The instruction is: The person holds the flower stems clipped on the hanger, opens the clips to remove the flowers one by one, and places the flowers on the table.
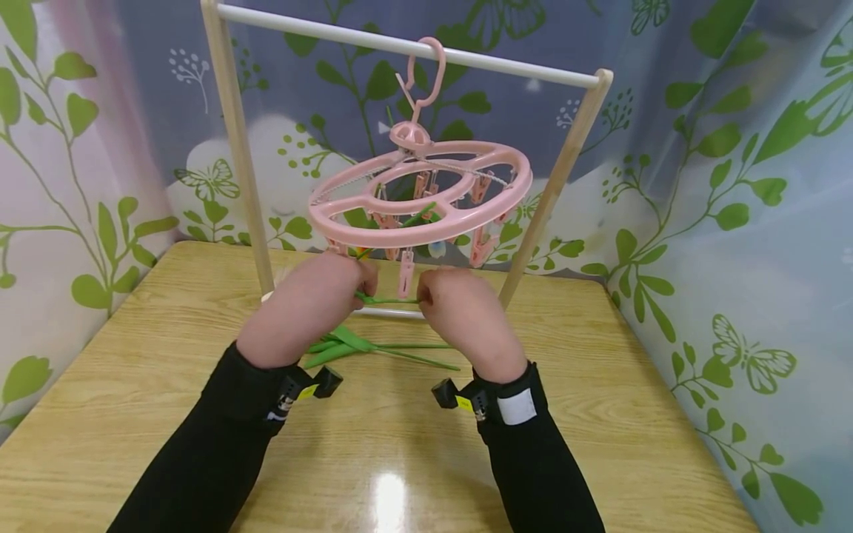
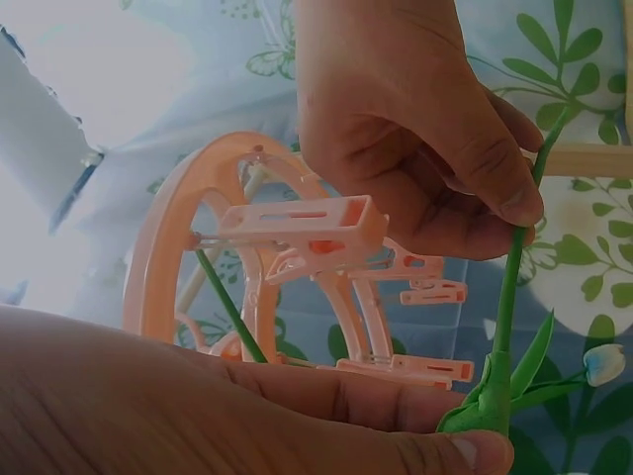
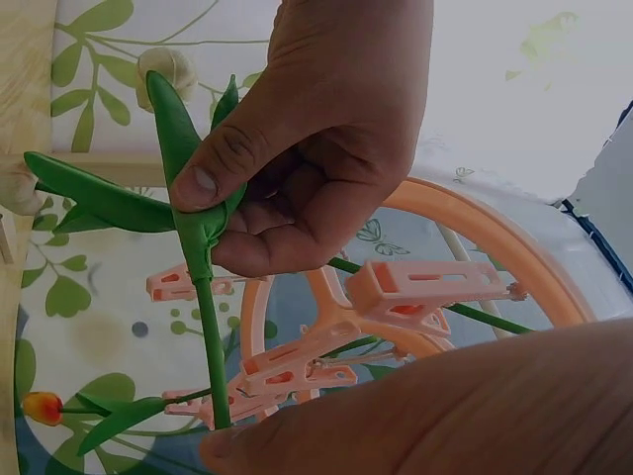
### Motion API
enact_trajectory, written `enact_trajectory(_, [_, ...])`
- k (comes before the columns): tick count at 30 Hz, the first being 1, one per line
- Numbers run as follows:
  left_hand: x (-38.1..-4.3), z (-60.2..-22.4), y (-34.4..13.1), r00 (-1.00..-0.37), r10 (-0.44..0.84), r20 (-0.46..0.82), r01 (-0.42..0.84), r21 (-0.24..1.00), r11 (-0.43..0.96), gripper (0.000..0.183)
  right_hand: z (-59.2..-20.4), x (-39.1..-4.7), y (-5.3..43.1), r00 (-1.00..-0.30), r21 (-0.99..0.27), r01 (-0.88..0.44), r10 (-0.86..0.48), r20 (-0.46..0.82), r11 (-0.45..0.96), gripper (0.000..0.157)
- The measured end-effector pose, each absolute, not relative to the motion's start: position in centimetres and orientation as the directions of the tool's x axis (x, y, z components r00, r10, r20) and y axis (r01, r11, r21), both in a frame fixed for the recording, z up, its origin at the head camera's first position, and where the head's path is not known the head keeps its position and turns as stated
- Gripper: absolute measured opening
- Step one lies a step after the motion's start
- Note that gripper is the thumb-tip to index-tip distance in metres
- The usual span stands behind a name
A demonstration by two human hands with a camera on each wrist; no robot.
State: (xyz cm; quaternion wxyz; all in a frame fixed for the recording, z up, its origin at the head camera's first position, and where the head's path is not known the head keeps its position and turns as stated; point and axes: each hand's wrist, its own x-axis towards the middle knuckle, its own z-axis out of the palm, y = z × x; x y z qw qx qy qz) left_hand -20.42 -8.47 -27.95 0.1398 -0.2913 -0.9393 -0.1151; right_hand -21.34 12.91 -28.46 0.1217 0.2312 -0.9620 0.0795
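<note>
In the head view my left hand (image 1: pixel 320 300) and right hand (image 1: pixel 463 307) hold one green artificial flower stem (image 1: pixel 393 300) sideways beneath the pink round clip hanger (image 1: pixel 420 235). My left fingers pinch it at the base of its leaves, seen as green leaves (image 3: pixel 124 198) in the right wrist view. My right thumb and fingers pinch near the bare end, as the left wrist view shows. Several pink clothespins (image 1: pixel 406 274) dangle between and behind the hands. An orange tulip (image 3: pixel 43 408) and a pale blue-white tulip (image 2: pixel 605 364) appear by the hanger. I cannot tell the held flower's bloom.
The hanger's hook (image 1: pixel 436 70) hangs on a white rail (image 1: pixel 320 28) between wooden posts (image 1: pixel 560 178). More green stems with leaves (image 1: pixel 353 342) lie on the wooden table (image 1: pixel 400 422) below my hands. A leaf-patterned curtain (image 1: pixel 746 222) surrounds the table's back and sides.
</note>
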Motion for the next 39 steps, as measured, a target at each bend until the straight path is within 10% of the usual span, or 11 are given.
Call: enact_trajectory(39, [-21.3, -29.7, -8.2, -0.750, 0.534, 0.390, 0.625, 0.155, 0.765, 0.024, -29.6, -22.3, 12.4, -0.879, -0.100, -0.451, -0.423, 0.219, 0.887, 0.026])
